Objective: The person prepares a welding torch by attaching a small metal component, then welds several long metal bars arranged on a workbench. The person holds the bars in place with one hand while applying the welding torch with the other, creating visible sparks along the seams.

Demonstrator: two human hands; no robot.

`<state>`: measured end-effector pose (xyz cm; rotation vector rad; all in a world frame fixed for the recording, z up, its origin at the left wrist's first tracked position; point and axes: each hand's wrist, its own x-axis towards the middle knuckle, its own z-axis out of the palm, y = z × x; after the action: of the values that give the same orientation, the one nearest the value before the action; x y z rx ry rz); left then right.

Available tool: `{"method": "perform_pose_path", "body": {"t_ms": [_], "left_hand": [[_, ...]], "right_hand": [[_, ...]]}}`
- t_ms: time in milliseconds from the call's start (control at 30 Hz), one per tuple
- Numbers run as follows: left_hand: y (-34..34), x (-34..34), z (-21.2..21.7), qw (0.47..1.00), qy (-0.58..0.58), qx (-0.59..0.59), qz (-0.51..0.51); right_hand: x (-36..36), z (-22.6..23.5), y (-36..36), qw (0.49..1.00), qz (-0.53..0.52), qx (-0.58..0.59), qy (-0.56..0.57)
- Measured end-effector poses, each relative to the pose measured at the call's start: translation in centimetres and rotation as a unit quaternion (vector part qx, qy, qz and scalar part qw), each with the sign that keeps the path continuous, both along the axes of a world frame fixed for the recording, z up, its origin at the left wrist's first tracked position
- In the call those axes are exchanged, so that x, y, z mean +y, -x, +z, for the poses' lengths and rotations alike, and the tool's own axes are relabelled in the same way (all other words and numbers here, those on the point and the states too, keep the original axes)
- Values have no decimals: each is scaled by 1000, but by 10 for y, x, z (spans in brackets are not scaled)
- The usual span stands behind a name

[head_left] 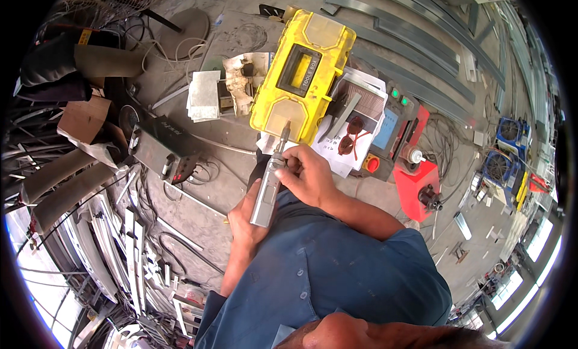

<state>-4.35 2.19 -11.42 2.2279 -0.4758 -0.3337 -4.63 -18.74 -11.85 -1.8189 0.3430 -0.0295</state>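
A slim grey cordless screwdriver (265, 198) points away from me, its bit tip in front of the near end of a yellow toolbox (330, 63). My left hand (242, 221) is wrapped round the screwdriver's body from the left side. At its front end, the fingers of my right hand (308, 175) are closed about the collar near the bit. Whether the bit touches the toolbox lid cannot be told. Right of the box, red-framed sunglasses (347, 139) lie on white papers (338, 161).
A red machine (415, 192) and a control panel with green lights (394, 101) stand to the right. On the left are a dark box-shaped device (159, 145), cables and piled metal strips (132, 246). Long grey metal profiles (415, 42) lie at the far right.
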Motion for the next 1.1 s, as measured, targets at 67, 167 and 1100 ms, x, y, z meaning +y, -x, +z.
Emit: {"method": "perform_pose_path", "body": {"t_ms": [67, 167, 1100], "left_hand": [[0, 0, -1, 1000, 1, -3, 1], [1, -1, -3, 1000, 10, -8, 5], [3, -1, -3, 1000, -10, 1, 9]], "right_hand": [[0, -1, 0, 1000, 1, -8, -12], [0, -12, 2, 998, 29, -10, 62], [1, 8, -23, 969, 82, -60, 224]]}}
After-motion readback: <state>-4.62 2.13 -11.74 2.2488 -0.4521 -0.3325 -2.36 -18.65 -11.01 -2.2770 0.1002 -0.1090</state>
